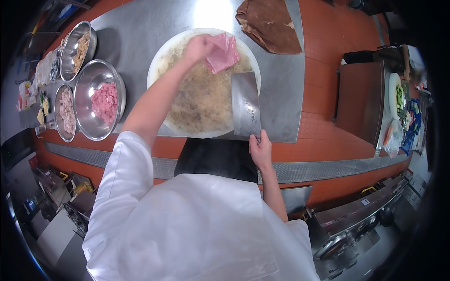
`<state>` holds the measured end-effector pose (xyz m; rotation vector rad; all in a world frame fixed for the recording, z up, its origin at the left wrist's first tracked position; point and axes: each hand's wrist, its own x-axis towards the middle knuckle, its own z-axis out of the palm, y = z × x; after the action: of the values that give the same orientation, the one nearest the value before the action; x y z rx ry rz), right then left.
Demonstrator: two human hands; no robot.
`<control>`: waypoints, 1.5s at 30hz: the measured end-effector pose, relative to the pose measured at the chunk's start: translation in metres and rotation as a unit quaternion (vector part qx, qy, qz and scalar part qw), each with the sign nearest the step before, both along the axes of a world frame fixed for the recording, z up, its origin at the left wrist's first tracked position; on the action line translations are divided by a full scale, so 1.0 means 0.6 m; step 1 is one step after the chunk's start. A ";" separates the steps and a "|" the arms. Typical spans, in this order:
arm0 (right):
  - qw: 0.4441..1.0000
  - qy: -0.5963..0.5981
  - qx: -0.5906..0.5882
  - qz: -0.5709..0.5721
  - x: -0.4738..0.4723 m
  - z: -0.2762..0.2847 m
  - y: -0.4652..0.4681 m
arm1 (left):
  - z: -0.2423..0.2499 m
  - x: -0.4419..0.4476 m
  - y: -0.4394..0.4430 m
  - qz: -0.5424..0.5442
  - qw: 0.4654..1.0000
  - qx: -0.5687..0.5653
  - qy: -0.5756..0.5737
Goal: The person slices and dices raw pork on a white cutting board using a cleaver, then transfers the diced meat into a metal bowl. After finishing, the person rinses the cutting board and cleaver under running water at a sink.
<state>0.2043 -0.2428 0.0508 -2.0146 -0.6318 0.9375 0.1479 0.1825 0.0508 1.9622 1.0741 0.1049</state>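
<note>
My left hand reaches across a round, thick chopping board with a stained brown middle and a white rim. It grips one side of a pink cloth, which spreads over the far right part of the board. On the right, my right hand is closed around the handle of a wide Chinese cleaver. The cleaver's blade points away from me, flat side up, over the board's right edge. Writing marks the blade. Most of the handle is hidden by my fingers.
The board rests on a steel table. To its left stand a steel bowl of diced pink meat, a smaller bowl of pale meat and another bowl. A brown cloth lies far right. Another person stands beyond a counter.
</note>
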 end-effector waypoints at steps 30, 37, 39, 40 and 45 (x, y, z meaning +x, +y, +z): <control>0.884 -0.296 -0.066 0.357 -0.031 0.142 0.201 | -0.052 -0.272 -0.242 -0.092 0.925 0.355 -0.103; 0.844 -0.337 -0.105 0.405 -0.024 0.176 0.195 | -0.088 -0.260 -0.243 -0.064 0.923 0.366 -0.099; 0.841 -0.335 -0.119 0.408 -0.031 0.166 0.199 | -0.095 -0.261 -0.241 -0.070 0.923 0.367 -0.094; 0.841 -0.331 -0.126 0.409 -0.040 0.150 0.211 | -0.097 -0.263 -0.241 -0.072 0.924 0.364 -0.093; 0.857 -0.313 -0.065 0.404 -0.063 0.058 0.305 | -0.092 -0.266 -0.240 -0.087 0.925 0.361 -0.086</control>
<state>0.1666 -0.0598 0.0855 -2.1874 -1.9275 0.7472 -0.0118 0.0382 -0.0047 2.6295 0.7937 0.6423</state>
